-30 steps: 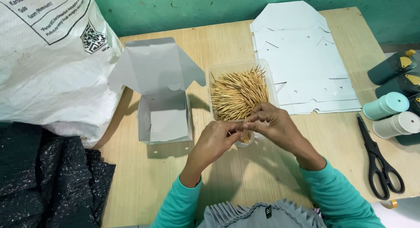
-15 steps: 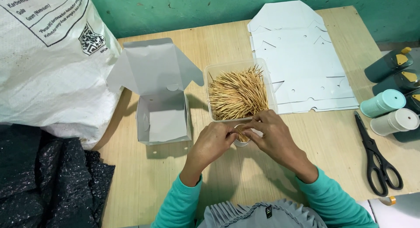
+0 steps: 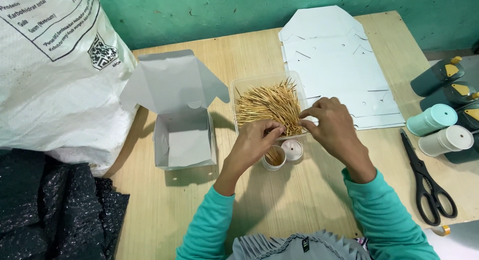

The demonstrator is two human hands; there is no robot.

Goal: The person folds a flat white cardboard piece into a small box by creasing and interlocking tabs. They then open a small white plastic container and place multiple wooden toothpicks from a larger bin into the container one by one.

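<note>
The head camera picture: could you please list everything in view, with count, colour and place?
Wooden table: one, light brown, under everything.
Toothpicks: a heap, tan, in the tub.
Plastic tub: one, clear, table centre.
Small round container: one, white, holding toothpicks, before the tub.
Round lid: one, white, beside the container.
Open box: one, white, left of the tub.
Flat box blanks: a stack, white, far right.
Scissors: one, black, right edge.
Capped containers: several, dark and pale, right edge.
Sack: one, white, left.
Bubble sheet: black, lower left.
Left hand: pinching toothpicks over the container.
Right hand: at the tub's rim.
</note>
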